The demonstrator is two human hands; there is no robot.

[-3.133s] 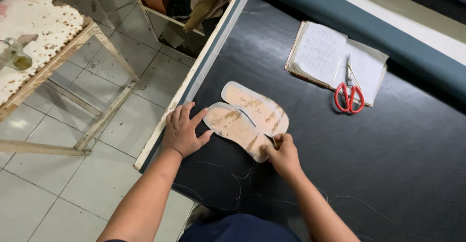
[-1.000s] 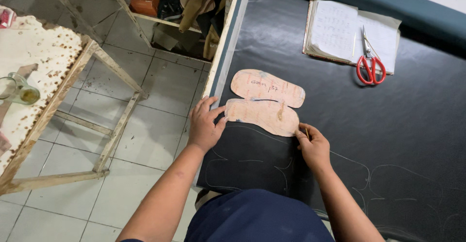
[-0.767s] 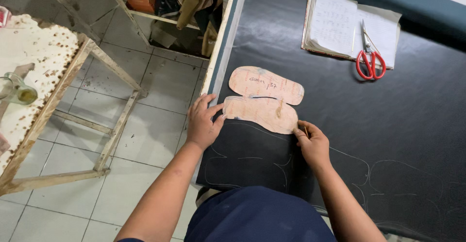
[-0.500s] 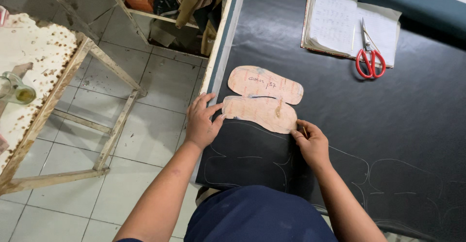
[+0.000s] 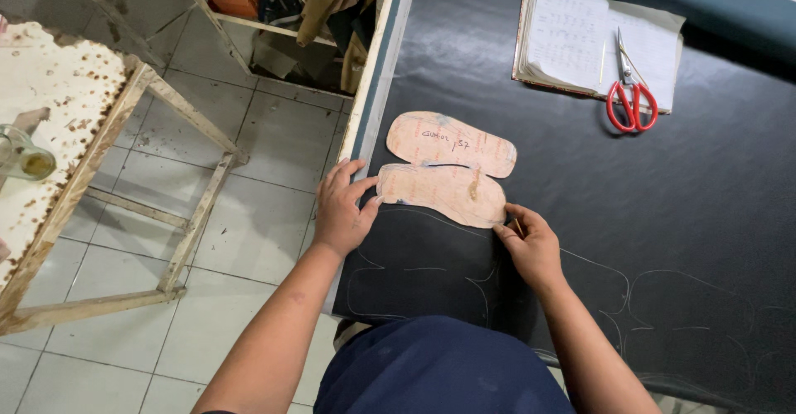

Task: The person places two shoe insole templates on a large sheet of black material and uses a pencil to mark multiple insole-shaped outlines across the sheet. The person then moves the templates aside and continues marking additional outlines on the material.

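**Black sheet, tan pattern, a marker at its edge**

Black sheet (image 5: 663, 215) covers the whole bench, chalk outlines already drawn across its near part. On it, near the bench's left edge, lies the tan pattern (image 5: 448, 169), a two-lobed card template laid flat. Beyond the pattern, toward the far side, a notebook (image 5: 572, 36) lies open with red scissors (image 5: 632, 90) across it, seemingly parked out of the way.

Left of the pattern, the left hand (image 5: 342, 213) presses down with fingers spread, fingertips touching its left end, which looks meant to stop it sliding. At the pattern's near right corner, the right hand (image 5: 531, 244) has its fingers pinched together on a thin marker (image 5: 517, 226), tip against the card's rim as if to trace it.
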